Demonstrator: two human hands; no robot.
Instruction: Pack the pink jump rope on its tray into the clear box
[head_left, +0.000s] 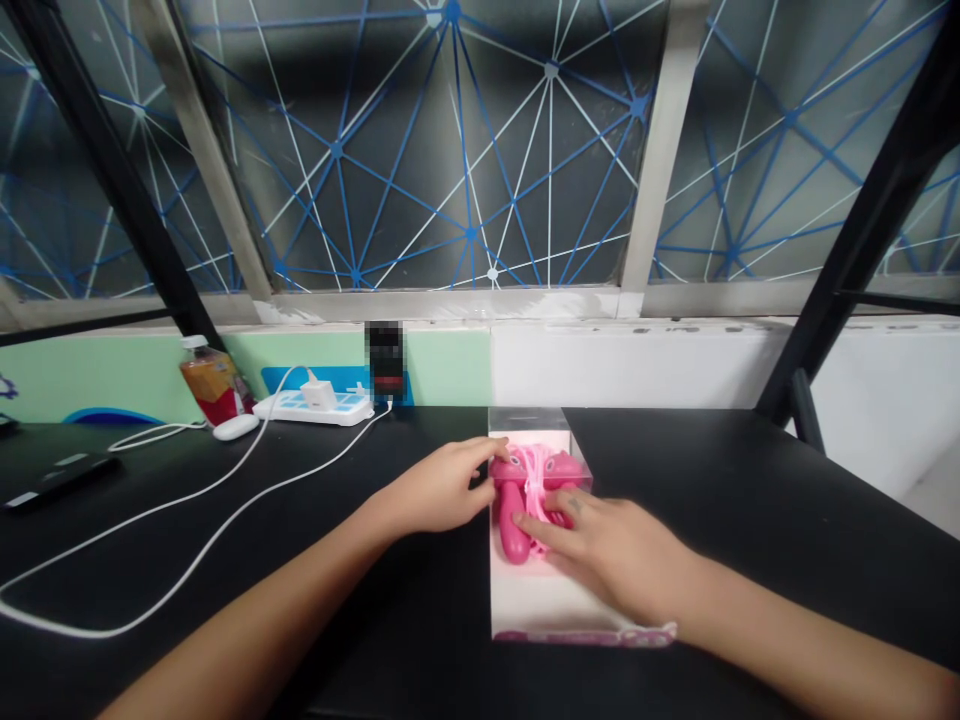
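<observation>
A pink jump rope lies in a white box on the black table. Its handles have rounded heads with eyes, and the light pink cord is bundled between them. Clear plastic covers the far part of the box. My left hand grips the box's left side, thumb and fingers apart at the edge. Over the rope, my right hand rests with fingers stretched out and spread, touching the handles and cord. It hides much of the right handle. The box's near edge has a pink printed rim.
Left of the box, a white cable loops across the table. At the back left are a power strip, a drink bottle and a white oval case. A flat black object lies far left. Black frame posts flank the table.
</observation>
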